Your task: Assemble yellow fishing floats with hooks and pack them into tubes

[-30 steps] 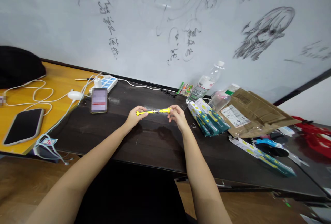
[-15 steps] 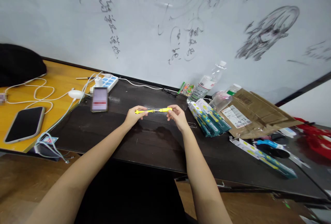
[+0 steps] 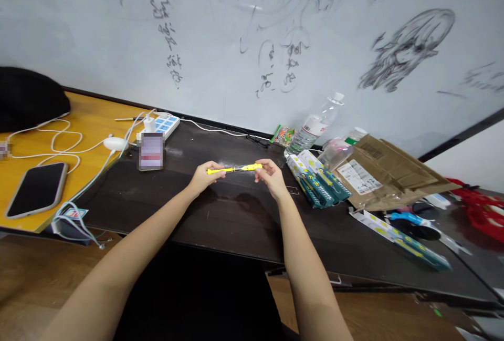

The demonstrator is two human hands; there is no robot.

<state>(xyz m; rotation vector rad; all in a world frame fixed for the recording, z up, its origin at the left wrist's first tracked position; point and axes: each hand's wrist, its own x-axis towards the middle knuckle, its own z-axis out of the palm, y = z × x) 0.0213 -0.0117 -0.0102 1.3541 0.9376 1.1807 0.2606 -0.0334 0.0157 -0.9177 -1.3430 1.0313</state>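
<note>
A slim yellow pen-like tool (image 3: 240,168) with a see-through middle section is held level above the dark table (image 3: 236,225). My left hand (image 3: 206,177) is closed around its left end, thumb and fingers pinching it. At the other end, my right hand (image 3: 271,176) pinches the yellow tip between thumb and fingertips. The tool's exact kind is too small to make out. Several long green-and-white boxes (image 3: 321,181) lie just right of my right hand.
A water bottle (image 3: 313,128) and a brown paper package (image 3: 381,173) stand behind the boxes. Another long box (image 3: 405,241) lies at the right. On the left are a propped phone (image 3: 151,152), a power strip (image 3: 167,126), cables and a dark-screened phone (image 3: 38,189).
Both hands keep their hold on the yellow pen-like tool. It has barely shifted, with its left end a touch further right.
</note>
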